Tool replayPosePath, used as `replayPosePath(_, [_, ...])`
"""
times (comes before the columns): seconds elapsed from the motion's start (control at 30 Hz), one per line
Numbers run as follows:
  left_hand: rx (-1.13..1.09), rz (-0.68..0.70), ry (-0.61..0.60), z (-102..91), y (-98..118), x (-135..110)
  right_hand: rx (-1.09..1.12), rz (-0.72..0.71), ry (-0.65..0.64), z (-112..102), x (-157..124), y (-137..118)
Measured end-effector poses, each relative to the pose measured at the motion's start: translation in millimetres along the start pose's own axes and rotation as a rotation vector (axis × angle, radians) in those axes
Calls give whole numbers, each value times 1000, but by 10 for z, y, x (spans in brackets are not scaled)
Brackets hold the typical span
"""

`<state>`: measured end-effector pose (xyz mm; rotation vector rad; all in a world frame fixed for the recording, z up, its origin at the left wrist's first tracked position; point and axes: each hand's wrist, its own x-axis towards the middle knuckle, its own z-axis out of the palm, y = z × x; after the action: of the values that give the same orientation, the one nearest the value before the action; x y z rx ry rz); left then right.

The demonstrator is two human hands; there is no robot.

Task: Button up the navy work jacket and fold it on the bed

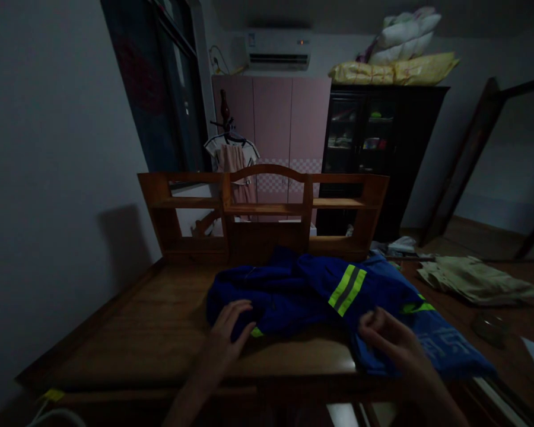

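Observation:
A crumpled blue work jacket (302, 293) with yellow-green reflective stripes lies across a wooden desk (160, 332). My left hand (231, 329) rests flat on the jacket's left edge, fingers stretched out. My right hand (389, 341) is over the jacket's right part, its fingers curled in and pinching the blue cloth. The room is dim.
A wooden shelf unit (262, 213) stands at the desk's back. An olive-green folded garment (476, 279) and a round glass object (489, 326) lie to the right. Behind are a pink wardrobe (289, 124), a dark cabinet (378, 148) and clothes on a rack (234, 157).

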<state>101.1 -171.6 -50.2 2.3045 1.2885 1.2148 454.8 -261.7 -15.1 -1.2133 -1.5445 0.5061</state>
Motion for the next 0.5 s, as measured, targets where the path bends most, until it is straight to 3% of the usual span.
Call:
replayPosePath(0.07, [37,-8,-35,89,-116,199,-32,10,82,320,296,175])
replayPosePath(0.13, [76,-2,-111,185,-171,260,-188,-103,164,633,514,314])
replayPosePath(0.27, [132,66,-219,474,-182,97,-511,-232,179,972,698,476])
replayPosePath(0.33, [123,46,-242,621,-238,-38,-621,-217,206,933,747,523])
replayPosePath(0.4, [71,-43,-220,690,-371,-160,-696,-195,238,756,825,558])
replayPosePath(0.5, [-56,-296,-39,538,-653,-233,-800,-125,200,275,1042,579])
